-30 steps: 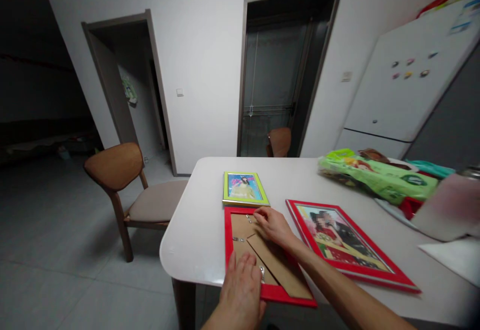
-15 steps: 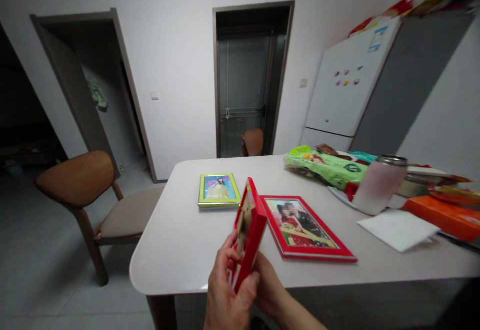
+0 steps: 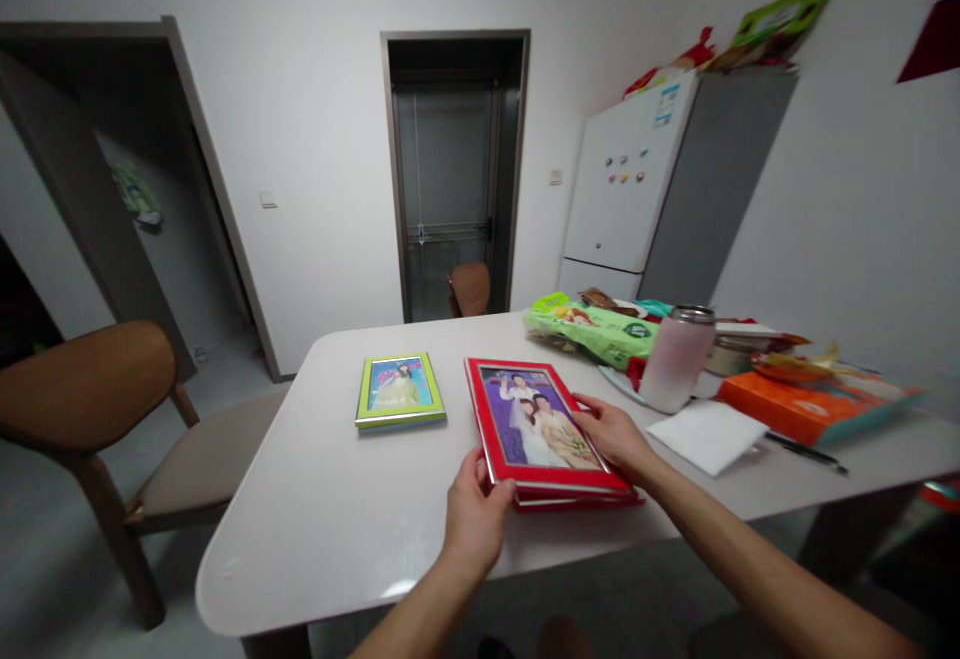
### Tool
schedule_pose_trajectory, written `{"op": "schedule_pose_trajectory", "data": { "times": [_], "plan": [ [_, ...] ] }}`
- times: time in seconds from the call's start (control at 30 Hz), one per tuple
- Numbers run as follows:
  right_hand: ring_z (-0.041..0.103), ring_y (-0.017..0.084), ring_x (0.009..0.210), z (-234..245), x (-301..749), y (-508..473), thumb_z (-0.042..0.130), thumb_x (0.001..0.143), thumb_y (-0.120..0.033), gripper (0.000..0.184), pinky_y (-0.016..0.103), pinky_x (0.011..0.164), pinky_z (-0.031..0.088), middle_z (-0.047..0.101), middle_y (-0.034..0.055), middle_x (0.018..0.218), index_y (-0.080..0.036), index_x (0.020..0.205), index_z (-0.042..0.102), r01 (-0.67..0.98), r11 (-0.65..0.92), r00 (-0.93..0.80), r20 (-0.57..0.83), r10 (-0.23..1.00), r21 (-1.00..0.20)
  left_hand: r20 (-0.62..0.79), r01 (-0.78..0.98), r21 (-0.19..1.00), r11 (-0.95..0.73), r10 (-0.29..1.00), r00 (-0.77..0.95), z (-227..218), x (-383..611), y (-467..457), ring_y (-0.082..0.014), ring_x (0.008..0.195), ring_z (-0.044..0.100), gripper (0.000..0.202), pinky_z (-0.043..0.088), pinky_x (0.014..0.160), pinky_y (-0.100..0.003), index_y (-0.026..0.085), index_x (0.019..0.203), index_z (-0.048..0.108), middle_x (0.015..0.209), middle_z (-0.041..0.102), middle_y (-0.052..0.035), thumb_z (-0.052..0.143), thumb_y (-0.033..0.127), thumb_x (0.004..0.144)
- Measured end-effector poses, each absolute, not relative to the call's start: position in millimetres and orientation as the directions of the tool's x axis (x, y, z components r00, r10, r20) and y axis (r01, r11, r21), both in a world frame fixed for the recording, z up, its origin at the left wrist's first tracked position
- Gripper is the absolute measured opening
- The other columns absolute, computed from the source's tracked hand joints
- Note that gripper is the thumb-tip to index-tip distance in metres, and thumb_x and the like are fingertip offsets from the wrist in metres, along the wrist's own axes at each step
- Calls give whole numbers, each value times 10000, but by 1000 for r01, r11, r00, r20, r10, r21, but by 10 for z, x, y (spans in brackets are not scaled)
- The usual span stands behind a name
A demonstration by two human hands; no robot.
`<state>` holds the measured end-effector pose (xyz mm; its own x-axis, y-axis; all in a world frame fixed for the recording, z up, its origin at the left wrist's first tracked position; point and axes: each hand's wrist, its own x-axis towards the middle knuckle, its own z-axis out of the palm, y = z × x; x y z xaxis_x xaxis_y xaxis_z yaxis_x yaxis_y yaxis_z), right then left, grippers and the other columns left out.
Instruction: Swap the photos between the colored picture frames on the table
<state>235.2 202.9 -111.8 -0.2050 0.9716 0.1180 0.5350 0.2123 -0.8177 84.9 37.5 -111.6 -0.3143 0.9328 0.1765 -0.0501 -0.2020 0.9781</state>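
A red photo frame point(image 3: 534, 424) lies face up on top of a second red frame point(image 3: 592, 499), whose edge shows beneath it, on the white table point(image 3: 330, 509). My left hand point(image 3: 475, 511) grips the top frame's near left corner, thumb on its face. My right hand point(image 3: 611, 433) holds its right edge with curled fingers. A small green photo frame point(image 3: 398, 390) lies face up to the left of the red ones.
A pink tumbler point(image 3: 675, 358), green snack bag point(image 3: 592, 327), white paper point(image 3: 709, 436), pen point(image 3: 806, 453) and orange box point(image 3: 810, 407) crowd the table's right side. A wooden chair point(image 3: 97, 419) stands at left. A white fridge point(image 3: 637, 194) stands behind.
The red frame lay face down, was lifted and turned in both hands, and now lies face up on the other red frame. The view has swung to the right.
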Motion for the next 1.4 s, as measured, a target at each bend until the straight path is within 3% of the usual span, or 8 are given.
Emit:
{"op": "schedule_pose_trajectory", "data": {
  "times": [0.13,0.43,0.53,0.73,0.87,1.0,1.2,1.4],
  "plan": [
    [615,190,707,-1238,2496,2305,472,677,-285,402,249,608,443,675,68,779,-140,1041,561,681,242,-202,140,969,-691,145,233,970,-69,934,-326,-1321,980,515,-166,925,555,315,414,781,-235,152,1014,464,1016,606,-58,471,136,700],
    [592,217,819,-1237,2451,2277,423,697,-259,353,286,705,421,649,98,907,-150,987,592,818,355,-276,234,932,-452,109,381,924,30,934,-339,-1302,881,447,-222,1018,486,493,337,871,-292,149,1098,476,1106,550,-87,563,162,613],
    [536,227,941,-1141,2115,2110,360,737,-244,390,328,814,373,589,137,1030,-108,1058,536,791,477,-364,333,870,-382,39,292,951,102,898,-438,-1352,590,387,-247,1097,411,601,269,933,-310,91,1144,437,1183,476,-137,608,169,573],
    [487,162,1002,-1197,887,1642,423,727,-228,383,261,853,351,555,74,1098,-150,1093,502,559,781,-695,357,624,-279,-53,73,990,124,785,-618,-1496,-185,260,-228,1077,440,526,312,903,-285,83,1123,426,1203,444,-161,581,162,627],
    [427,239,1053,-1280,291,1530,513,659,-191,449,348,847,328,480,137,1160,-137,1103,470,526,823,-739,364,567,-215,-120,-94,993,76,727,-676,-1515,-440,159,-199,1055,464,465,342,871,-238,66,1078,439,1166,467,-183,582,146,643],
    [475,244,962,-1299,151,1465,446,690,-127,246,373,794,340,555,140,991,-127,918,538,509,844,-769,354,533,-166,-198,-271,963,4,692,-694,-1528,-518,98,-186,958,528,417,411,773,-237,77,1034,456,1075,530,-164,593,195,658],
    [465,188,987,-1328,402,998,463,691,-155,212,322,843,339,540,83,1042,-163,895,516,360,921,-853,346,390,-148,-208,-449,872,-194,684,-699,-1482,-507,104,-158,758,595,233,460,651,-238,131,849,543,789,624,-68,592,276,672],
    [446,214,1056,-1297,612,661,491,693,-255,276,385,896,342,502,131,1122,-151,947,522,211,883,-839,385,383,-419,-60,-383,829,-407,617,-785,-1316,-326,-47,-178,872,572,280,442,746,-265,146,985,513,935,616,-66,502,208,712]
  ]
}}
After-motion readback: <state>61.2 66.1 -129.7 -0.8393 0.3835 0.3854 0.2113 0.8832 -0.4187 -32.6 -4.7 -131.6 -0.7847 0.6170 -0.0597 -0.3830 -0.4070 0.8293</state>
